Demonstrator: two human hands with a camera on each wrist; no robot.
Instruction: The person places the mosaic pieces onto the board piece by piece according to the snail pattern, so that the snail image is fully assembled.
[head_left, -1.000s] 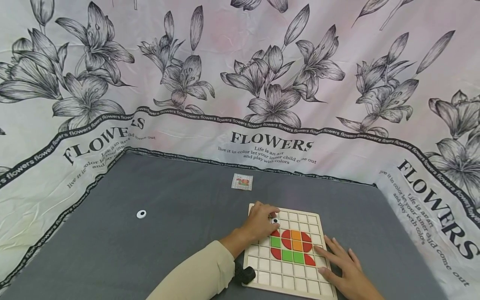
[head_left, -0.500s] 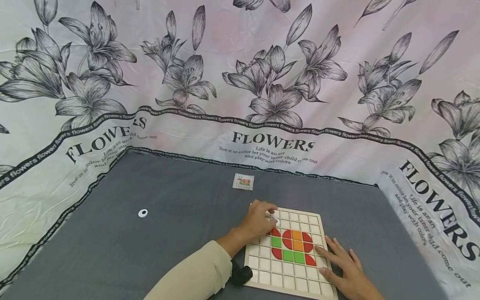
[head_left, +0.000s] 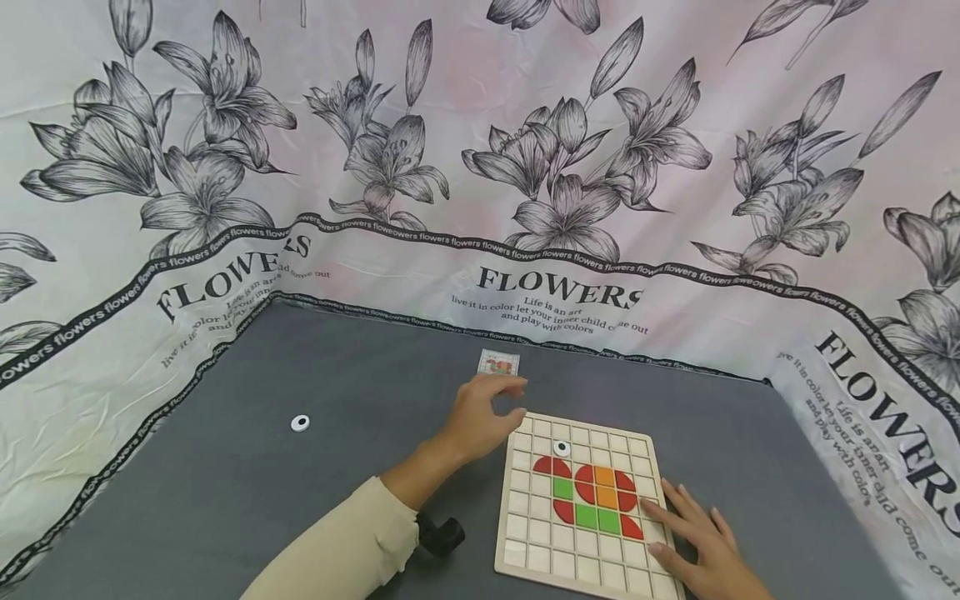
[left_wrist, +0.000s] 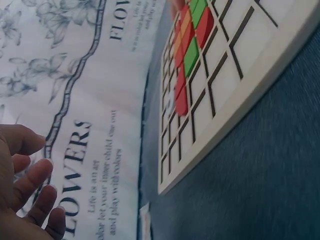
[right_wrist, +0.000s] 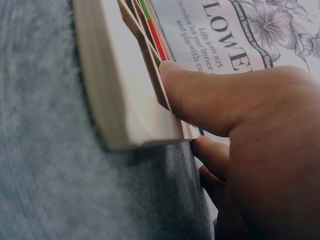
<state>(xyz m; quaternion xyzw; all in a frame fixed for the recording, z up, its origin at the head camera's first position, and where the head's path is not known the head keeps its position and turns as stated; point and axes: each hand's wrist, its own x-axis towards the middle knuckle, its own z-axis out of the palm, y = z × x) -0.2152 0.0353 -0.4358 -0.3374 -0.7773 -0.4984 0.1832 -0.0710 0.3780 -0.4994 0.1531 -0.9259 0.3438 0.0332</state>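
Observation:
My left hand [head_left: 480,421] is in the air off the far left corner of the wooden grid board [head_left: 536,546], thumb and forefinger apart, holding nothing. The left wrist view shows the same hand [left_wrist: 30,185] with loosely bent fingers. My right hand [head_left: 701,537] rests at the board's right edge, thumb and forefinger on its top, fingers fairly straight. In the right wrist view its thumb [right_wrist: 200,95] lies on the grid. Red, orange and green tiles [head_left: 598,517] form a figure on the board. A white eye disc [head_left: 562,449] sits just above the red pieces.
A second eye disc [head_left: 300,423] lies alone on the grey tabletop [head_left: 225,508] at the left. A small picture card [head_left: 498,363] lies near the back edge, partly behind my left hand. Flower-printed cloth [head_left: 555,287] walls in the back and sides.
My left hand has let go of the eye disc, leaving it on the board, and has moved up and left toward the card. The right hand stays at the board's edge.

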